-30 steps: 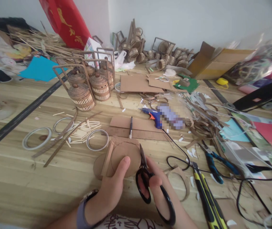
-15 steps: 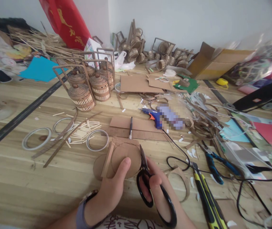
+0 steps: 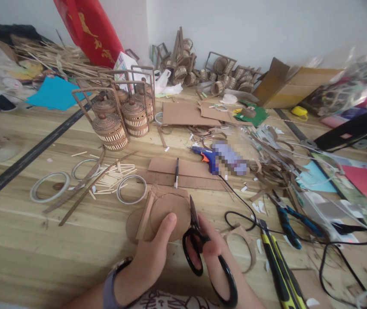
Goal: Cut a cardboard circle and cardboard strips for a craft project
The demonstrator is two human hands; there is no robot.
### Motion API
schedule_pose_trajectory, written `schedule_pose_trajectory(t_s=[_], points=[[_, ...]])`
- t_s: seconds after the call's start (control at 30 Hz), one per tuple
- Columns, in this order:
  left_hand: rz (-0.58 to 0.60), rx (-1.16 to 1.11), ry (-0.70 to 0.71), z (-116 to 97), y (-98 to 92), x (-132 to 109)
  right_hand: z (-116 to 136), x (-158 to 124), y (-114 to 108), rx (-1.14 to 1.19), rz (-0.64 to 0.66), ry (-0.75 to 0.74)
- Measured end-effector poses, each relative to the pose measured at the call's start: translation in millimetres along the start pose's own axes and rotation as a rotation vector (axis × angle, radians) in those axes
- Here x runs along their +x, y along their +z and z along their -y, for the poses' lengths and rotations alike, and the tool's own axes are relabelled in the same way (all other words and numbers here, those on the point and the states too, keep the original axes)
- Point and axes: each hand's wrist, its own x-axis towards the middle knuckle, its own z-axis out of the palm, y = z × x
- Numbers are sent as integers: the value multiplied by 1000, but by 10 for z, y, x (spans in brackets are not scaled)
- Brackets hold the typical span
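My left hand grips a piece of cardboard that has a circle drawn on it, the thumb lying across its face. Its right side is cut round along the line. In my right hand is a pair of black-handled scissors, fingers through the loops and blades at the cardboard's right edge. A cardboard disc lies on the table, partly under the held piece. Just beyond are a pen and flat cardboard strips.
Rolls of tape and small wooden sticks lie at left. Lidded woven baskets stand behind them. A blue glue gun, a yellow-black utility knife, pliers and a black cable occupy the right side.
The scissor handles have shifted slightly left and closer together, so the blades look a little more closed. My left hand and the cardboard stay almost in place.
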Motion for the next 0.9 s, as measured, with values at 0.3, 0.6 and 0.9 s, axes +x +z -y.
schedule_pose_trajectory(t_s=[0.3,0.6,0.9], points=[[56,42,80,-20,-16,-9,-8,-9,-1,-14,7,-9],[52,45,10,-76,-12,-47,-44,-32,20,-62,-17,-1],[63,11,19,-96,0,-73,-87,-56,36,-66,-47,26]])
